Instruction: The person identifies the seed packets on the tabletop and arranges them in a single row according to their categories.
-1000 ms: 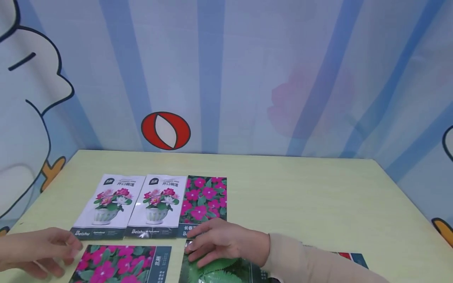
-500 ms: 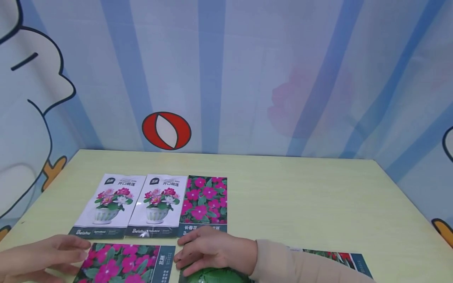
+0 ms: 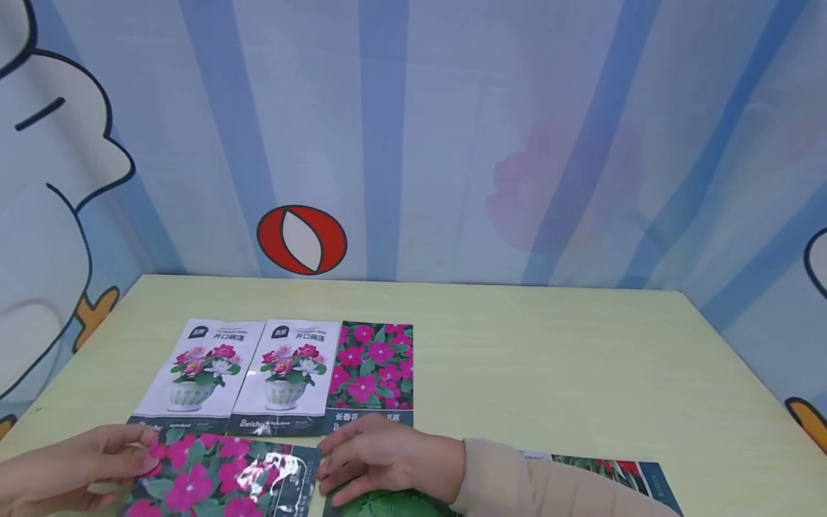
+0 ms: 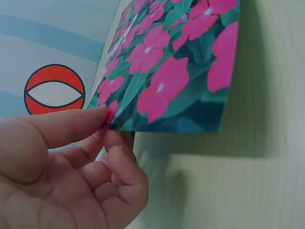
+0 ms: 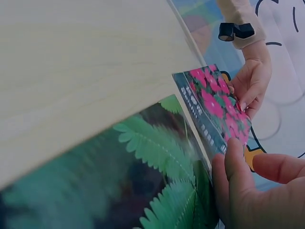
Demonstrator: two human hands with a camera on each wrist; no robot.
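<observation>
My left hand [image 3: 84, 463] pinches the left edge of a seed packet with magenta flowers [image 3: 194, 477], thumb on its face. In the left wrist view this flower packet [image 4: 152, 71] is tilted, its near edge raised off the table. My right hand [image 3: 394, 459] lies over a green-leaf packet [image 3: 394, 505], partly hiding it. The right wrist view has the right fingers [image 5: 233, 167] at the gap between the leaf packet [image 5: 105, 162] and the flower packet's dark end, with the thumb apart. Whether they touch the flower packet I cannot tell.
Behind the hands, two white potted-flower packets [image 3: 197, 373] [image 3: 286, 377] and another magenta-flower packet [image 3: 375, 366] lie in a row. One more packet [image 3: 646, 477] shows partly beyond the right sleeve [image 3: 549, 477]. A printed curtain [image 3: 439, 143] backs the pale table [image 3: 549, 366].
My left hand has moved right and taken hold of the flower packet's edge, which is now lifted and tilted. My right hand has shifted slightly left and nearer.
</observation>
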